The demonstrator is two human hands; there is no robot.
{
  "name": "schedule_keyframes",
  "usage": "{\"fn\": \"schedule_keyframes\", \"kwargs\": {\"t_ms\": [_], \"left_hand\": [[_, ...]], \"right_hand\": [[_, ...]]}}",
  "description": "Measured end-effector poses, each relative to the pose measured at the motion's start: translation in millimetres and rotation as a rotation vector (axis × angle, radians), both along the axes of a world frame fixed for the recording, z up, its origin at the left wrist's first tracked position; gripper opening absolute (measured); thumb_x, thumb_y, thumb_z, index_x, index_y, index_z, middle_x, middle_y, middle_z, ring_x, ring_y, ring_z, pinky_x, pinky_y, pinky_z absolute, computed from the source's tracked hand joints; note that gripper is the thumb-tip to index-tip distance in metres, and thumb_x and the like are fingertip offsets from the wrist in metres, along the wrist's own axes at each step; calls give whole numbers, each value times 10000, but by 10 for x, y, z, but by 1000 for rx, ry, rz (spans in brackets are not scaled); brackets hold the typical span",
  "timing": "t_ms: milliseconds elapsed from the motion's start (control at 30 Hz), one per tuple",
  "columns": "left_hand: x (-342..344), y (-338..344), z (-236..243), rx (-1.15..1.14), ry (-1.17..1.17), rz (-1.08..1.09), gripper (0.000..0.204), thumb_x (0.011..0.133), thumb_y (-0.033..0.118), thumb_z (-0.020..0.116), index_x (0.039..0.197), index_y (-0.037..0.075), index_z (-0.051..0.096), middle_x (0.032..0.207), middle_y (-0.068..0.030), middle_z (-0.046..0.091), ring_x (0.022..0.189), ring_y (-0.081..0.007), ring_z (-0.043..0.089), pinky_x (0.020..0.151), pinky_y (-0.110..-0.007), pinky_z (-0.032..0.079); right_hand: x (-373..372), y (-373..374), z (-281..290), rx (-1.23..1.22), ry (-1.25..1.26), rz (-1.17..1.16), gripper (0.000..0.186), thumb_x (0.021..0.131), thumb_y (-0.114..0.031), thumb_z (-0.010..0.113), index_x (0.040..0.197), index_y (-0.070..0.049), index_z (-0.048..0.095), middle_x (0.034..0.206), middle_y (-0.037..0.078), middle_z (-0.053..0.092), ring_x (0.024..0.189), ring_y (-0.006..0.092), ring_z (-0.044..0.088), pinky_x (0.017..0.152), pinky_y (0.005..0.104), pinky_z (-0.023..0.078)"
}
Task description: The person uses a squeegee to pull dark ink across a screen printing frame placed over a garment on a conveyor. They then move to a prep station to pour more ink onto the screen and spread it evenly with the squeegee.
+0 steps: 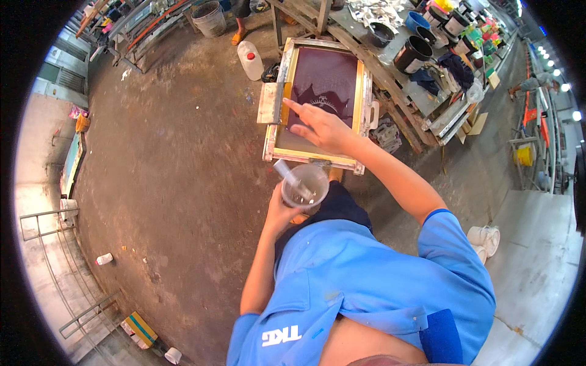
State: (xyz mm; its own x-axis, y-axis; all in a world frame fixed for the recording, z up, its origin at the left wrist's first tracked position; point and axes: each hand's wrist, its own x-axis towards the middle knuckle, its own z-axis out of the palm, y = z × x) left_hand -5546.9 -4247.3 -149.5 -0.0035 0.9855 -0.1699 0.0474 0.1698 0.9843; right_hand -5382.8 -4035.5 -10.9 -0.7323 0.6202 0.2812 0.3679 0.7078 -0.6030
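Note:
My left hand (281, 207) grips a translucent plastic cup (316, 186), with a pale flat tool (282, 169) standing tilted in it. Above it, a screen-printing frame (293, 152) with dark maroon mesh (323, 67) and a pale design leans at the wooden racks. A light board with a metal strip (269, 100) lies across its left edge. My right hand (318, 127) is over the mesh, index finger stretched toward that board and thumb apart, holding nothing; whether the fingertip touches is unclear.
A rack table (372, 55) holds buckets, rags and tubs at upper right. A white jug (249, 60) and a bucket (209, 19) stand on the floor (165, 183). A co-worker's foot (238, 36) shows at top. Metal railings (43, 226) line the left wall.

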Motion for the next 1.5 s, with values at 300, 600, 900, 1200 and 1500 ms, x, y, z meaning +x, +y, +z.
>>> {"fn": "schedule_keyframes", "kwargs": {"t_ms": [300, 600, 900, 1200, 1500], "left_hand": [[-697, -849, -219, -112, -259, 591, 903, 629, 19, 898, 1395, 10, 422, 1323, -108, 551, 1206, -234, 584, 993, -384, 520], [-642, -1188, -83, -347, -83, 1019, 983, 601, 93, 939, 1436, -1, 429, 1367, -114, 545, 1245, -227, 556, 1053, -369, 456], [-538, -991, 57, -525, -203, 1032, 1006, 612, 24, 909, 1472, -11, 390, 1454, -122, 470, 1323, -236, 486, 1103, -386, 406], [-828, -705, 252, -383, -185, 888, 1012, 628, 42, 910, 1488, 21, 378, 1457, -118, 463, 1297, -244, 520, 1076, -390, 466], [-1031, -546, 97, -163, -235, 841, 915, 699, -28, 859, 1475, -1, 374, 1439, -124, 485, 1276, -238, 540, 1062, -383, 477]], "right_hand": [[-1084, 1488, -1548, 35, -262, 47, 363, 969, -355, 582, 1169, -70, 683, 1003, 164, 663, 994, 350, 612, 877, 454, 491], [-1804, 2423, -2756, 556, -489, 358, 502, 1009, -535, 449, 1285, -147, 605, 1308, 123, 602, 1244, 295, 545, 1022, 482, 409], [-2035, 2552, -2714, 542, -673, 569, 517, 982, -526, 456, 793, -140, 742, 864, 73, 710, 882, 286, 651, 855, 432, 447], [-1486, 2371, -1599, 567, -813, 416, 572, 975, -550, 425, 987, -69, 734, 1079, 200, 697, 1011, 354, 655, 868, 468, 507], [136, 1559, -1051, -71, -574, 253, 416, 885, -319, 702, 1224, -84, 649, 1063, 171, 615, 1040, 343, 593, 924, 443, 473]]}}
